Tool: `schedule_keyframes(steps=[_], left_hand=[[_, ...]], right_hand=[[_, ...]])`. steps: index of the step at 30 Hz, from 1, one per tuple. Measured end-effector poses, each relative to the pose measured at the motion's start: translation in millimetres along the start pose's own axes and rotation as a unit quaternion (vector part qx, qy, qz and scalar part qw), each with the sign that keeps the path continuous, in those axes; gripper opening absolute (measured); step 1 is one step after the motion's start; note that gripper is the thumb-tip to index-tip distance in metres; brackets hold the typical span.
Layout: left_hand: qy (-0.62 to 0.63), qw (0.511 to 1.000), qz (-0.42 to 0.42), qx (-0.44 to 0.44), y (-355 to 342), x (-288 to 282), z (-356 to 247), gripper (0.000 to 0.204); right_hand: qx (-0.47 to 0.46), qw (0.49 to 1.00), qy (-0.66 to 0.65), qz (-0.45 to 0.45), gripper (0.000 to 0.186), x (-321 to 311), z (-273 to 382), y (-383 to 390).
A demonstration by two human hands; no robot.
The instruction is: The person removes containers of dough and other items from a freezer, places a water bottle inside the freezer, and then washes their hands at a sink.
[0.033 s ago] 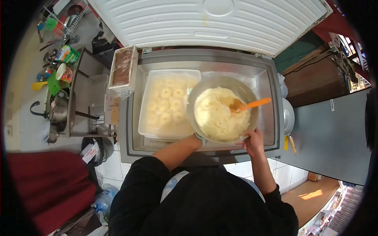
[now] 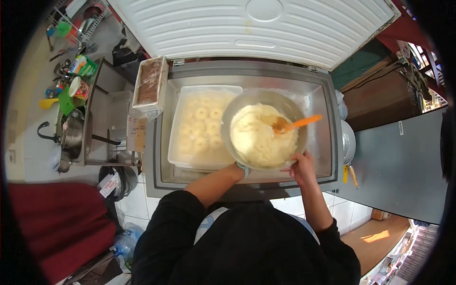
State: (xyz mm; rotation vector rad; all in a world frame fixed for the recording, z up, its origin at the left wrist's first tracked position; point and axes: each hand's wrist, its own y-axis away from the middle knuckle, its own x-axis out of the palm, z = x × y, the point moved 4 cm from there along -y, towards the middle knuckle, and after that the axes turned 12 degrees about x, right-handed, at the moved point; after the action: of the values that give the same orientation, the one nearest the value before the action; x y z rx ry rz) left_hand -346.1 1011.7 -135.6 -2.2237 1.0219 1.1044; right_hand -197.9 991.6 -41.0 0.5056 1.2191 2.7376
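A wide metal bowl (image 2: 229, 137) of pale yellow, creamy mixture (image 2: 259, 135) is over the right part of the open chest freezer (image 2: 158, 166). An orange-handled spatula (image 2: 306, 121) rests in the mixture, its end by a brown-orange patch. My right hand (image 2: 303, 170) grips the bowl's near right rim, fingers curled against it. My left hand (image 2: 241, 170) reaches beneath the near left side of the bowl; its fingers are hidden and only the banded wrist shows. Left of the bowl, a white plastic container (image 2: 174, 142) holds several pale dough rings (image 2: 202, 112) and sits inside the freezer.
The raised white freezer lid (image 2: 209, 28) stands behind. A box with a wrapped brown slab (image 2: 149, 83) sits on the freezer's left edge. At left, a rack holds a metal pot (image 2: 72, 133) and utensils. A grey surface (image 2: 399, 161) extends at right.
The bowl has shifted slightly left and toward me, with the spatula in it. My right hand has moved a little left with the rim.
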Motion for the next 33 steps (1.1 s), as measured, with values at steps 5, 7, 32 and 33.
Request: schedule_keyframes(steps=[5, 7, 32, 33], left_hand=[[-0.096, 0.995, -0.006, -0.03, 0.8, 26.4, 8.6, 0.038], [-0.072, 0.996, -0.046, -0.033, 0.4, 43.7, 14.9, 0.038], [-0.069, 0.997, -0.023, 0.011, 20.4, -13.6, -7.7, 0.011], [-0.068, 0.997, -0.018, 0.006, 20.5, -13.9, -7.9, 0.011]], right_hand=[[-0.006, 0.995, 0.009, 0.1, 0.055, 71.2, -0.5, -67.8], [0.022, 0.994, 0.031, 0.105, 0.054, 86.6, -14.8, -103.8], [0.198, 0.735, 0.523, -0.383, 0.053, -228.2, -154.3, -283.3], [0.186, 0.724, 0.538, -0.388, 0.055, -239.6, -169.9, -295.7]])
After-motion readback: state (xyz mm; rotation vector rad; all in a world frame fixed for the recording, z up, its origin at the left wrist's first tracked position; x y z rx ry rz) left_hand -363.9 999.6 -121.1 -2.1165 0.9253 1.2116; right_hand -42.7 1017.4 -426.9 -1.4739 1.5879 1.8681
